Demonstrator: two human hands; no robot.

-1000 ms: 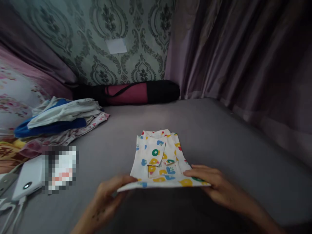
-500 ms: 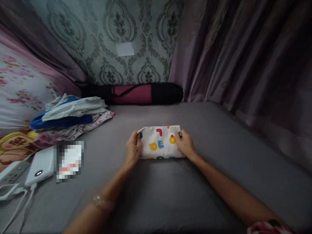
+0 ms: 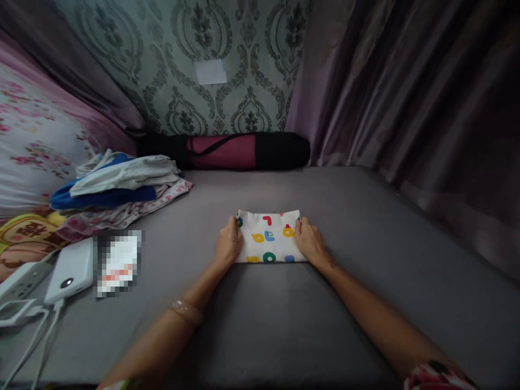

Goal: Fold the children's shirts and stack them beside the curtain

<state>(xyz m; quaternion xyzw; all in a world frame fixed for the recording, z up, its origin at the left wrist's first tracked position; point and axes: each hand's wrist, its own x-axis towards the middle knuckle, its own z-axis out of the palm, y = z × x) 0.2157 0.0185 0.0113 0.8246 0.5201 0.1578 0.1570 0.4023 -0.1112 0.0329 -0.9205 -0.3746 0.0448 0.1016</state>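
A small white garment [image 3: 268, 240] printed with coloured letters lies folded into a rectangle on the grey bed sheet [image 3: 345, 227]. My left hand [image 3: 228, 245] rests on its left edge, fingers pinching the far left corner. My right hand [image 3: 309, 242] lies on its right edge, fingers at the far right corner. Both forearms stretch forward from the bottom of the view.
A pile of folded clothes [image 3: 117, 184] sits at the left. A white power bank [image 3: 69, 271] with cables and a power strip [image 3: 18, 279] lie at the near left. A black and maroon roll bag [image 3: 227, 151] lies against the patterned wall. Curtains hang along the right.
The garment's near edge was lifted and folded away from me, halving it. Both hands moved forward with it and now press the sides of the folded rectangle.
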